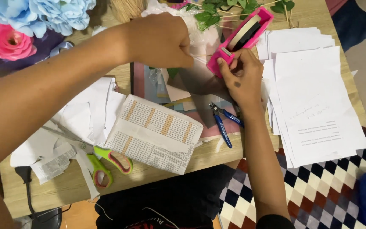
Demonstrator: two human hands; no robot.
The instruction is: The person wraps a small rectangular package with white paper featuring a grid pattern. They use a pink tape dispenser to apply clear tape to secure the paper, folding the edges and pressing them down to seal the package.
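Note:
My right hand (242, 76) rests against the front end of a pink tape dispenser (244, 36), with its fingertips at the cutter. The dispenser holds a roll of pale tape and lies tilted on the wooden table (217, 159). My left hand (159, 40) is closed, its fingers pinched together just left of the dispenser, above crumpled clear wrap (202, 40). Whether a strip of tape sits between those fingers is too small to tell.
A folded sheet with a printed grid (153, 131) lies in the middle. Green-handled scissors (102, 163) and white paper scraps lie at the left, blue-handled pliers (223, 121) near my right wrist. White sheets (314, 97) are stacked at the right. Paper flowers (18, 25) sit top left.

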